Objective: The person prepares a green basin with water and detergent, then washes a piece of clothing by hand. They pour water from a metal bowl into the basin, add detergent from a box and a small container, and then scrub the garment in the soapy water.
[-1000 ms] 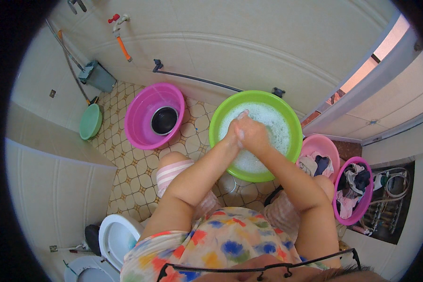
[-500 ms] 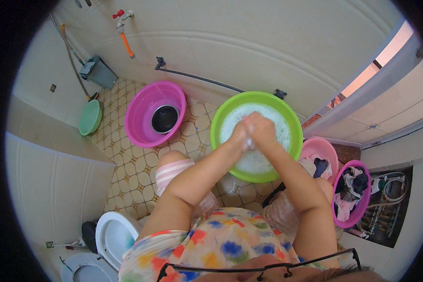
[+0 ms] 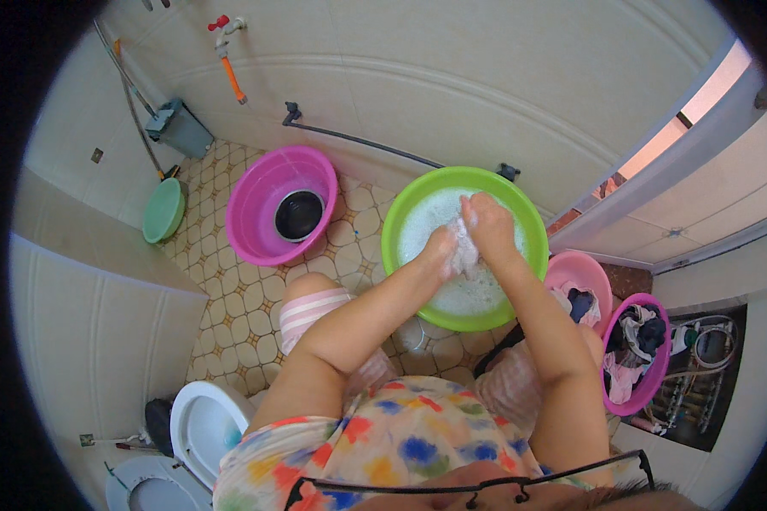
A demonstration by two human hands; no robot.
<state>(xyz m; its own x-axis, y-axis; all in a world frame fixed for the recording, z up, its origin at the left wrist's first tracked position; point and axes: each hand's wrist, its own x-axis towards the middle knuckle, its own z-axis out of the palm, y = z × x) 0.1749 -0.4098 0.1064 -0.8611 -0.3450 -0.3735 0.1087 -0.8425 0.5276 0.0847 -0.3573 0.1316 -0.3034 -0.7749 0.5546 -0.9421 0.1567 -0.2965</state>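
Note:
Over the green basin (image 3: 392, 230) of sudsy water, both my hands grip a wet, pale, soapy cloth (image 3: 464, 254). My left hand (image 3: 439, 246) is closed on its left side. On the other side my right hand (image 3: 491, 225) is closed round it, slightly farther from me. The cloth bunches between the two hands, and its lower part hangs just above the foam (image 3: 460, 298) or touches it; I cannot tell which. What kind of garment it is does not show.
A magenta basin (image 3: 249, 213) with a dark round bowl (image 3: 299, 215) stands left. Pink (image 3: 601, 277) and magenta tubs (image 3: 656, 375) of clothes sit right. A tap (image 3: 228, 30) with an orange hose is on the wall. A toilet (image 3: 209, 426) is lower left; a pipe (image 3: 362, 143) runs behind.
My hands were pressed close together and have moved apart, the right one up and to the right. More of the cloth now shows between them.

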